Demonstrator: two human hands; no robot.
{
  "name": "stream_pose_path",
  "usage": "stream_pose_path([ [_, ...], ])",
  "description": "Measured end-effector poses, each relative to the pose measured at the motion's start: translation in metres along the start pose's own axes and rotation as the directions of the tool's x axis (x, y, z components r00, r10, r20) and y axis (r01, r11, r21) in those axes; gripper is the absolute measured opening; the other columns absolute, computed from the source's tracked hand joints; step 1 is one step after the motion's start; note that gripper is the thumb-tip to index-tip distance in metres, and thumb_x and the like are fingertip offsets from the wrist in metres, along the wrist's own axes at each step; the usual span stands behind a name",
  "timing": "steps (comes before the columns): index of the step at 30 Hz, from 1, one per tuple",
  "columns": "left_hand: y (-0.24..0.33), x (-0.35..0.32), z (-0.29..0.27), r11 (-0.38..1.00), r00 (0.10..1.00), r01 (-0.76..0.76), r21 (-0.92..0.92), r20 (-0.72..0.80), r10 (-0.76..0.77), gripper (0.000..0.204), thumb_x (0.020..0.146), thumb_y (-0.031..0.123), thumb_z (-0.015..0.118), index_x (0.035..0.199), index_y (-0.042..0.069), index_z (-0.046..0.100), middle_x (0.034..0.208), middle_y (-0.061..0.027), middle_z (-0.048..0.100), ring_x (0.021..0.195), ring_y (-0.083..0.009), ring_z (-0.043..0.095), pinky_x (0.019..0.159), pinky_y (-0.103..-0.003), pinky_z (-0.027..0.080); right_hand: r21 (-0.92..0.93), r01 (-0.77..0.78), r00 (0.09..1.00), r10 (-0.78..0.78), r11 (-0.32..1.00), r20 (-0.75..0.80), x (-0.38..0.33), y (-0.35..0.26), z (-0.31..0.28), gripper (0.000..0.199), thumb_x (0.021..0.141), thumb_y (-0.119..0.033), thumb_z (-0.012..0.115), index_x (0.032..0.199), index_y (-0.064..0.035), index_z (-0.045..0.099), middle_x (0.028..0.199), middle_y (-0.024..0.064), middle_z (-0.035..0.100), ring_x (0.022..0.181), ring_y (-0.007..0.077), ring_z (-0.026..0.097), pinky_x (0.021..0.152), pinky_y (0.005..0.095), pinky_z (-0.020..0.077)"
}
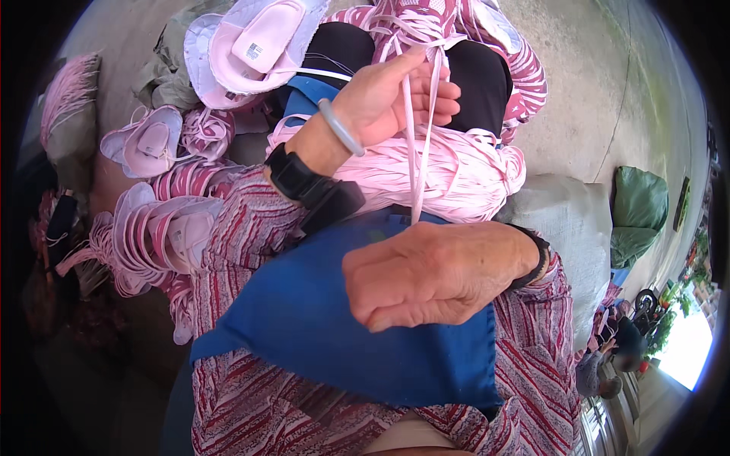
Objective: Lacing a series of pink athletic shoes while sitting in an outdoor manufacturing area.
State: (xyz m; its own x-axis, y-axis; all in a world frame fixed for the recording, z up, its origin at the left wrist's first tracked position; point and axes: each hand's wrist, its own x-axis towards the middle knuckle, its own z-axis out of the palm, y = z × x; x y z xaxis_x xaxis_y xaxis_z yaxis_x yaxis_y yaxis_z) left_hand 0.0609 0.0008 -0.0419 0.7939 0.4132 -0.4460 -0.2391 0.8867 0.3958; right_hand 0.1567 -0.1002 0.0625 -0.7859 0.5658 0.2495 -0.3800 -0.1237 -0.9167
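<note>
A pink and maroon shoe upper (pixel 420 9) lies at the top, between my knees, with pale pink shoelaces (pixel 423 140) running down from it toward me. My right hand (pixel 445 273) is a closed fist in front of my apron, and the pulled-taut laces end in it. My left hand (pixel 395 99) is up beside the laces, palm showing and fingers stretched apart. The laces pass across its fingers, and its thumb tip is near the shoe. Across my lap, under both hands, lies a thick bundle of pink laces (pixel 456 171).
Several pink shoe uppers with lilac linings (pixel 163 235) are piled at the left. Another large upper (pixel 262 45) sits at the upper left. A whitish wrapped bale (pixel 563 235) stands at my right, with a green bag (pixel 639 205) beyond. My blue apron (pixel 319 304) covers my front.
</note>
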Motion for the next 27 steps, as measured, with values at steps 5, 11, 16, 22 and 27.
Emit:
stream_pose_path([
  [5,0.000,-0.032,0.027,0.875,0.981,-0.184,0.447,0.028,0.192,0.035,0.096,0.029,0.041,0.095,-0.002,0.057,0.046,0.0042,0.038,0.038,-0.0047,0.034,0.043,-0.019,0.033,-0.056,-0.461,0.712,0.332,0.886,-0.619,-0.050,-0.022,-0.031,0.017,0.091,-0.015,0.051,0.085,-0.0004,0.058,0.072,0.0011,0.055,0.072,0.0111,0.053,0.064,0.0261,0.0425],
  [11,-0.027,-0.064,0.085,0.444,0.730,-0.633,0.634,0.680,0.068,0.031,0.096,0.025,0.042,0.091,0.000,0.059,0.067,-0.0087,0.058,0.061,-0.0224,0.059,0.057,-0.035,0.045,0.758,0.014,0.500,0.652,0.652,-0.570,-0.051,0.019,-0.054,0.048,0.096,-0.044,0.034,0.111,-0.0025,0.052,0.075,0.0051,0.059,0.041,0.0012,0.032,0.035,0.0160,0.0264],
  [16,-0.027,-0.062,0.076,0.421,0.775,-0.293,0.859,0.471,-0.421,0.035,0.095,0.031,0.042,0.097,0.000,0.058,0.074,-0.0118,0.063,0.067,-0.0220,0.063,0.060,-0.032,0.049,0.645,0.080,0.561,0.501,0.760,-0.659,-0.047,0.037,-0.070,0.031,0.097,-0.024,0.043,0.116,-0.0010,0.049,0.069,-0.0001,0.052,0.044,0.0016,0.032,0.034,0.0151,0.0266],
  [22,-0.014,-0.052,-0.003,0.988,0.965,0.118,0.102,-0.247,-0.090,0.038,0.096,0.032,0.044,0.107,-0.003,0.054,0.089,-0.0121,0.064,0.068,-0.0148,0.063,0.064,-0.029,0.054,-0.299,-0.609,0.554,0.124,0.734,-0.823,-0.059,0.039,-0.072,0.023,0.093,-0.017,0.047,0.086,0.0014,0.060,0.061,0.0009,0.049,0.056,0.0096,0.045,0.053,0.0242,0.0368],
  [27,-0.029,-0.024,-0.026,0.961,0.975,-0.065,-0.267,-0.223,0.004,0.029,0.093,0.027,0.051,0.100,-0.001,0.055,0.089,-0.0120,0.063,0.066,-0.0172,0.061,0.063,-0.030,0.053,-0.104,-0.530,0.569,0.262,0.841,-0.779,-0.049,0.039,-0.074,0.025,0.094,-0.020,0.046,0.092,-0.0002,0.061,0.060,-0.0020,0.047,0.055,0.0048,0.042,0.049,0.0208,0.0338],
])
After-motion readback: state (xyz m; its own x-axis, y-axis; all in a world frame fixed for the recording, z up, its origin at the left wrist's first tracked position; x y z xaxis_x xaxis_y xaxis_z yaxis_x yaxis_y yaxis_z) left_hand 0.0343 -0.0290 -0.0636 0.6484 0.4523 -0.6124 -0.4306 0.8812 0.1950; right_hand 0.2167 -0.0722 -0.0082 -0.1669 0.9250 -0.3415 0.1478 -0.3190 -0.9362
